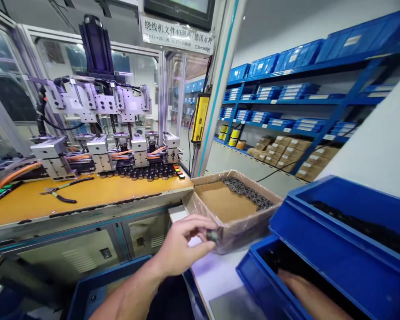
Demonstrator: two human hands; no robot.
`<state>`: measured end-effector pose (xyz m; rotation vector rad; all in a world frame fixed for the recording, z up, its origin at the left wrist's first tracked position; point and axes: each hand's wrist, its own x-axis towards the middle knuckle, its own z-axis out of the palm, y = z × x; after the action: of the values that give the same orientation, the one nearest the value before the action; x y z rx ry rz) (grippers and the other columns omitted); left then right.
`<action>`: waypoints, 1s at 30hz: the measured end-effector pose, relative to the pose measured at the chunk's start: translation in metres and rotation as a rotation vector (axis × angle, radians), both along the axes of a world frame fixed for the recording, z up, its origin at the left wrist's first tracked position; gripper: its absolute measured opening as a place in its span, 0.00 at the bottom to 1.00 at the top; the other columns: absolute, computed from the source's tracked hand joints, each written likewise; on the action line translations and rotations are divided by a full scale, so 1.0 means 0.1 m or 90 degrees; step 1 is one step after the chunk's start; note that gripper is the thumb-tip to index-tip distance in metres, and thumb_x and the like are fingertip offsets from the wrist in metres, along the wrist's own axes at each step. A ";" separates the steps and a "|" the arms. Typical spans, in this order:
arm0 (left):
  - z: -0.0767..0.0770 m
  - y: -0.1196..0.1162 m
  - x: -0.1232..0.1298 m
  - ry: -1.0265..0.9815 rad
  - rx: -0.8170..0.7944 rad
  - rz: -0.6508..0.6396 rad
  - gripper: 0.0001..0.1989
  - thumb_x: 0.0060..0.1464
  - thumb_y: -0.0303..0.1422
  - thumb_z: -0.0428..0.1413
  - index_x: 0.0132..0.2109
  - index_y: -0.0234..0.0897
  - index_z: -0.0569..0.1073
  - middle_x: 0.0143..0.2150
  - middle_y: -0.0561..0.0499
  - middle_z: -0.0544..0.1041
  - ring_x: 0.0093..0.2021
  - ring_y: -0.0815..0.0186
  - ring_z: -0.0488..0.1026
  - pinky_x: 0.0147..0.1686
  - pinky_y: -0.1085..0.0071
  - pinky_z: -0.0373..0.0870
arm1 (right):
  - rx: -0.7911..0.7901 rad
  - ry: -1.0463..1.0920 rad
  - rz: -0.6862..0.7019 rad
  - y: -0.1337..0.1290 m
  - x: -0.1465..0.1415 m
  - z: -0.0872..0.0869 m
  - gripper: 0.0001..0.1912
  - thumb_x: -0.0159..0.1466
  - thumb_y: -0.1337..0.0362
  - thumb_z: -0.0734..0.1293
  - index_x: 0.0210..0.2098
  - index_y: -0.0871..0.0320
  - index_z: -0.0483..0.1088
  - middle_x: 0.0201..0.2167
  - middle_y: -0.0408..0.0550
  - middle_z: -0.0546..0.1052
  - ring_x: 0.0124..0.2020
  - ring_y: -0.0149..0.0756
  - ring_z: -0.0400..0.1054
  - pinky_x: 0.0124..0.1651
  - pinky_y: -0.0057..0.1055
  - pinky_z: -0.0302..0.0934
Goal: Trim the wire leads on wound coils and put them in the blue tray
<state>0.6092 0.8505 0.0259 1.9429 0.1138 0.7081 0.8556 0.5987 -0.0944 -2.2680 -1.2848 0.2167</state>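
Note:
Between the thumb and fingers of my left hand (185,246) is a small dark part (212,236), blurred, close to the near wall of a plastic-lined cardboard box (246,229). Dark metal parts (248,192) lie along the box's far side. My right hand (303,289) reaches into the lower blue bin (265,284); its fingertips are hidden in the dark contents, so their pose does not show. Above that bin sits another blue bin (340,240) holding black parts (363,226).
A winding machine (100,104) stands at the left behind an orange worktop (103,195). Pliers (65,191) and rows of small round parts (146,172) lie on it. Another blue bin (76,293) is low down. Blue shelving (346,95) is behind.

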 end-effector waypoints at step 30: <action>-0.05 -0.63 -0.50 0.015 -0.441 -0.155 0.21 0.38 0.16 0.69 0.40 0.41 0.84 0.32 0.52 0.84 0.31 0.73 0.79 0.36 0.82 0.76 | 0.493 0.018 0.318 0.51 -1.64 1.21 0.11 0.64 0.78 0.63 0.44 0.63 0.69 0.37 0.49 0.69 0.36 0.28 0.67 0.36 0.24 0.67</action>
<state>0.5595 0.7874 0.0207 1.2718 0.1160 0.4059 0.6917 0.6497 0.0262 -1.2811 -1.5576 -0.0743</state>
